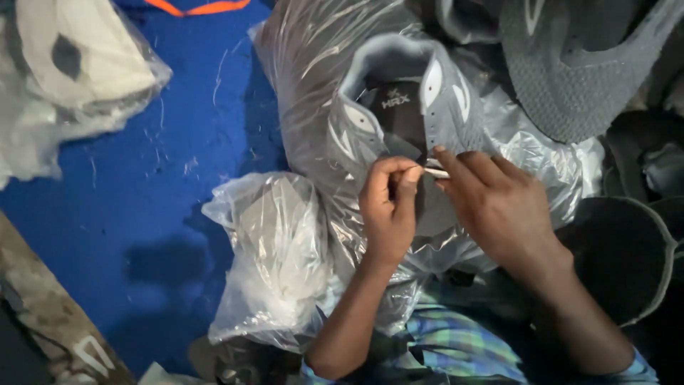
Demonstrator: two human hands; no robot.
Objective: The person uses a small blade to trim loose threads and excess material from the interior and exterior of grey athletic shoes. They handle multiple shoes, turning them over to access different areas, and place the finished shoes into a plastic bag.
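A shoe upper (pixel 406 114) lies on a plastic sheet (pixel 320 64) just beyond the left hand (pixel 388 207) and right hand (pixel 491 207). A plastic bag (pixel 274 257) sits left of the left hand. Another upper (pixel 570 64) lies beyond the right hand.

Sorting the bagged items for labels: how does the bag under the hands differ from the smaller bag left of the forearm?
The big clear bag holds grey shoe uppers with pale side patches; the small clear bag holds whitish contents too blurred to identify. The big bag lies under both hands, left hand and right hand pinching a small pale strip; the small bag is untouched. Both are crinkled clear plastic beside the blue floor.
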